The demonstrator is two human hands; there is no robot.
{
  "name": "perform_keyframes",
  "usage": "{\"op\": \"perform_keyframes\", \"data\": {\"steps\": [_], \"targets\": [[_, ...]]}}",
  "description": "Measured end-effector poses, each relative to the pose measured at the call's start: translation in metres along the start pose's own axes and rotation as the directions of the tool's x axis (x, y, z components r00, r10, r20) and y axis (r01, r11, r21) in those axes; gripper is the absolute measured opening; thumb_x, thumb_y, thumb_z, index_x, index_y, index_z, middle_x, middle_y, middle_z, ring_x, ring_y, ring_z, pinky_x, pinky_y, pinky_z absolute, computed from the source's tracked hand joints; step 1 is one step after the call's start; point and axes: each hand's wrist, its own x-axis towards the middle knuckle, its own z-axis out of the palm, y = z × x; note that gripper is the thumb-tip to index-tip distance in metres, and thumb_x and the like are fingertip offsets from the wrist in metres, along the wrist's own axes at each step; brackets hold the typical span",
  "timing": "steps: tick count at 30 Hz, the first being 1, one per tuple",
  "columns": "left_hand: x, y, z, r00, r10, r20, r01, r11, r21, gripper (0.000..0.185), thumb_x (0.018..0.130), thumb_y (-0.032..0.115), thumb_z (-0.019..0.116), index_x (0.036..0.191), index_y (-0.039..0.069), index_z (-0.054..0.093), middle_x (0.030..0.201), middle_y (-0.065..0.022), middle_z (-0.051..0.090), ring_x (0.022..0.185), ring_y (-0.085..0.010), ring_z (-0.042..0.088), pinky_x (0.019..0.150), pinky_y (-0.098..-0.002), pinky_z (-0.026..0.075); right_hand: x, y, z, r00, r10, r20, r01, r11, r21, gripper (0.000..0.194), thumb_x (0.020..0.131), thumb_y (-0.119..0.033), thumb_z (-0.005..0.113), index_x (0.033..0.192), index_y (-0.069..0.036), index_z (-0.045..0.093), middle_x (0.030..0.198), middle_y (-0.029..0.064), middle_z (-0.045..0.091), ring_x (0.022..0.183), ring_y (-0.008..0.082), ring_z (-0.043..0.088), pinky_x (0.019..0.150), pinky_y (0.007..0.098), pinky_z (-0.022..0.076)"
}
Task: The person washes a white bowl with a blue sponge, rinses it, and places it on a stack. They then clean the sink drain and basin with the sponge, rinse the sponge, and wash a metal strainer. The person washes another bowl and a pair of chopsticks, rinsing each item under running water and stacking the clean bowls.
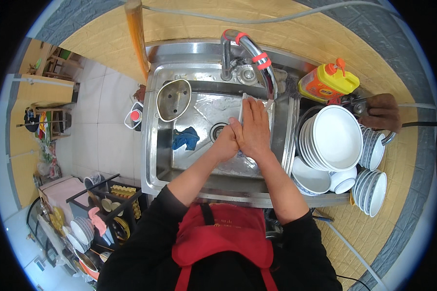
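Observation:
My left hand (225, 144) is curled over the sink's drain area, its thumb side touching my right hand (255, 127). The right hand lies back-up with fingers straight and close together, below the spout of the chrome faucet (253, 47). Behind the right hand, the white edge of a dish (241, 105) shows, and a small blue-patterned part appears by the wrist; the rest is hidden. What the left fingers grip is hidden too. A blue cloth (185, 138) lies on the sink bottom, left of the hands. A metal corner strainer (174, 100) sits at the sink's back left.
Stacked white bowls (337, 138) stand right of the stainless steel sink (291, 152), with more patterned bowls (371, 192) beyond. A yellow pump bottle (327, 83) and brown gloves (380, 112) are at the back right. A shelf rack (105, 203) with dishes stands at lower left.

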Motion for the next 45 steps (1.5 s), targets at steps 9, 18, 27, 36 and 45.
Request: {"op": "perform_keyframes", "data": {"steps": [9, 18, 27, 36, 45], "targets": [[-0.006, 0.027, -0.039, 0.962, -0.123, 0.245, 0.217, 0.889, -0.403, 0.046, 0.083, 0.006, 0.079, 0.125, -0.004, 0.064, 0.115, -0.0104, 0.072, 0.102, -0.0194, 0.069, 0.092, -0.0348, 0.055, 0.022, 0.102, 0.031, 0.415, 0.154, 0.897, -0.875, -0.202, 0.440, 0.049, 0.101, -0.044, 0.059, 0.130, -0.004, 0.063, 0.114, 0.0091, 0.070, 0.104, 0.0205, 0.066, 0.092, 0.0342, 0.0525], [0.035, 0.017, -0.067, 0.924, -0.369, -0.100, 0.274, 0.821, -0.501, 0.037, 0.102, 0.031, 0.059, 0.120, -0.001, 0.065, 0.112, -0.0144, 0.071, 0.099, -0.0248, 0.070, 0.089, -0.0401, 0.058, -0.070, 0.096, 0.027, 0.473, 0.299, 0.829, -0.462, -0.717, 0.522, 0.055, 0.106, -0.042, 0.048, 0.137, 0.002, 0.056, 0.132, 0.0196, 0.064, 0.119, 0.0318, 0.064, 0.103, 0.0435, 0.0525], [0.035, -0.034, -0.013, 0.892, -0.226, -0.392, -0.049, 0.814, -0.579, 0.050, 0.109, 0.034, 0.043, 0.140, -0.005, 0.049, 0.133, -0.0204, 0.059, 0.122, -0.0271, 0.058, 0.106, -0.0390, 0.044, -0.056, 0.088, 0.000, 0.430, 0.461, 0.776, -0.306, -0.734, 0.606, 0.056, 0.108, -0.044, 0.043, 0.141, 0.000, 0.051, 0.139, 0.0206, 0.058, 0.127, 0.0336, 0.058, 0.109, 0.0475, 0.0466], [0.011, -0.046, 0.072, 0.666, 0.146, -0.731, 0.043, 0.972, 0.233, 0.074, 0.109, 0.044, 0.038, 0.156, -0.010, 0.018, 0.158, -0.0261, 0.032, 0.146, -0.0362, 0.033, 0.121, -0.0406, 0.025, -0.031, 0.039, 0.003, 0.366, 0.699, 0.614, -0.078, -0.634, 0.769, 0.054, 0.110, -0.044, 0.036, 0.140, -0.002, 0.053, 0.137, 0.0146, 0.062, 0.125, 0.0317, 0.060, 0.110, 0.0477, 0.0445], [0.079, 0.008, -0.048, 0.860, -0.505, 0.076, 0.482, 0.754, -0.447, 0.073, 0.106, 0.060, 0.034, 0.143, 0.000, 0.051, 0.139, -0.0158, 0.060, 0.127, -0.0269, 0.058, 0.110, -0.0408, 0.044, -0.031, 0.028, -0.047, 0.423, 0.610, 0.670, -0.340, -0.579, 0.741, 0.050, 0.109, -0.038, 0.044, 0.135, 0.005, 0.054, 0.125, 0.0167, 0.066, 0.109, 0.0270, 0.068, 0.092, 0.0415, 0.0566]]}}
